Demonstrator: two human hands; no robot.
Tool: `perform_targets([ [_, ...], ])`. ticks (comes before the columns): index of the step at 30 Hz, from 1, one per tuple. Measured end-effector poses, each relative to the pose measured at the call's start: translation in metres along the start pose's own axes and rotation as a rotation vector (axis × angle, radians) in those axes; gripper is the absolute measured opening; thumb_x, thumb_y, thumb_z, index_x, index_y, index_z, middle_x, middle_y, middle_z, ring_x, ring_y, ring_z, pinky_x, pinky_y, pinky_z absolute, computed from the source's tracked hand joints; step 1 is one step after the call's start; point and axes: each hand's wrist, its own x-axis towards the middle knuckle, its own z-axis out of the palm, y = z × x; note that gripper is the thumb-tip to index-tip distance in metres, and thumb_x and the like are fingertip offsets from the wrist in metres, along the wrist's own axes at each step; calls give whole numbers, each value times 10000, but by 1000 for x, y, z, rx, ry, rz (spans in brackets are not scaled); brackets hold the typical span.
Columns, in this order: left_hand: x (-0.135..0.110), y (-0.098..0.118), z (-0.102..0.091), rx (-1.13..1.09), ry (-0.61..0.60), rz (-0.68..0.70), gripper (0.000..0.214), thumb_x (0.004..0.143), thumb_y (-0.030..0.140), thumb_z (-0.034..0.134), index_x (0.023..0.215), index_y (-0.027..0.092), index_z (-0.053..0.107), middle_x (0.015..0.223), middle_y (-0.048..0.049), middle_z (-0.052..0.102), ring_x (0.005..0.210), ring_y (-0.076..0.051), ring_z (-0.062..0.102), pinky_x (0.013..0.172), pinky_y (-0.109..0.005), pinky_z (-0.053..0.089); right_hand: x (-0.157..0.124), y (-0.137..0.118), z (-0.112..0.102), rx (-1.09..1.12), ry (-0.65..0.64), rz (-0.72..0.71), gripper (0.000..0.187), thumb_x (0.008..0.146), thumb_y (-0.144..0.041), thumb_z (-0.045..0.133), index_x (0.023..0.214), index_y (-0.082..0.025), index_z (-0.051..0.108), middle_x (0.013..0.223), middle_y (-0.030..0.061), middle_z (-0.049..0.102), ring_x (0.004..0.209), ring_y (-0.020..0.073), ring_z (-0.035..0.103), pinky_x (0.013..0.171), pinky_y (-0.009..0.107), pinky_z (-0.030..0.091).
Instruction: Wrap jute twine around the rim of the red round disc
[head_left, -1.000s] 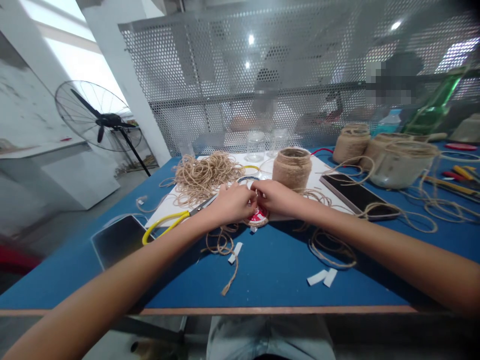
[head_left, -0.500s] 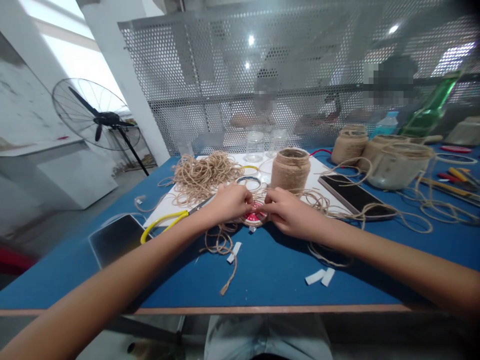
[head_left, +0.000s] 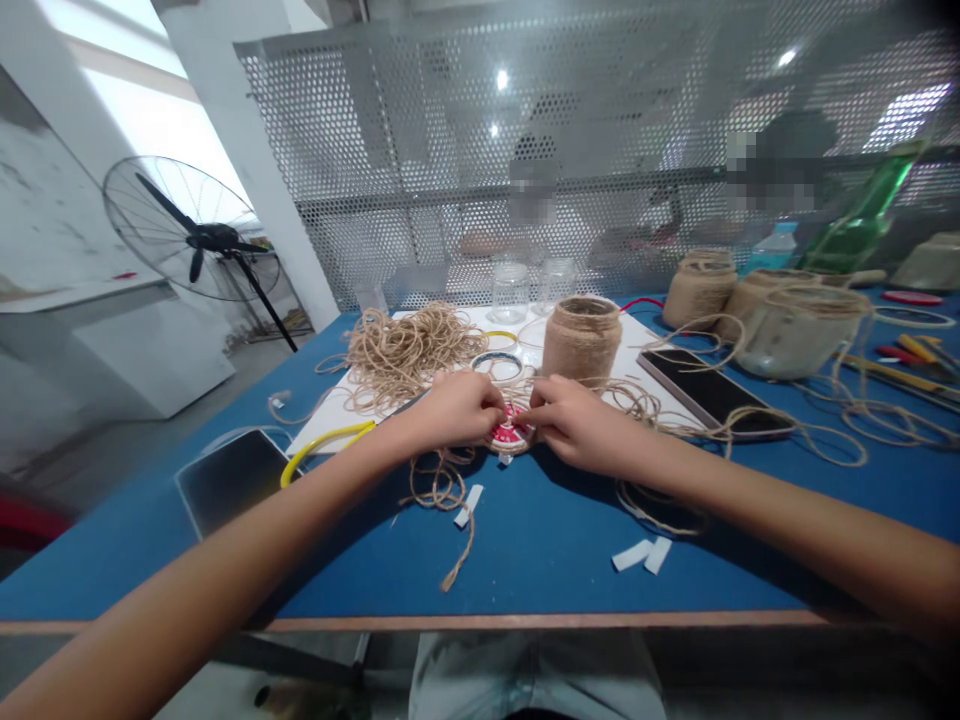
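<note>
A small round red lid [head_left: 511,434] ringed with jute twine lies on the blue table [head_left: 540,540] at the centre. My left hand [head_left: 457,408] is curled on its left side, fingers pinched at the rim. My right hand [head_left: 574,422] presses on its right side, index finger pointing at the lid. Loose twine [head_left: 442,480] trails from under the hands toward me. A twine-wrapped jar [head_left: 582,338] stands just behind my right hand.
Yellow-handled scissors [head_left: 322,446] and a dark tablet [head_left: 225,480] lie at left. A heap of twine [head_left: 405,350] sits on a white sheet. A phone [head_left: 709,390], more wrapped jars [head_left: 701,285] and tools are at right. White paper strips [head_left: 643,555] lie near the front edge.
My right hand slid from beside the left hand to the lid's right side. The left hand stayed in place on the lid.
</note>
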Motion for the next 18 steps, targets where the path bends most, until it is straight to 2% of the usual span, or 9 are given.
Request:
perform_targets([
  [11,0,1,1,-2,-2,12,298,719,244,413,813,170,686,756,-57,659,730,-173,543,682,-280,345,2,0,-1,-36,-5,16,228,794,-138,437,839,-163,659,772,62,497,748,157,415,655,272,284],
  [18,1,-1,3,50,24,40,311,752,265,395,829,185,686,784,-64,650,760,-178,535,681,-299,322,8,3,0,-62,-23,25,230,786,-148,447,886,-170,653,785,64,508,761,165,420,668,275,287],
])
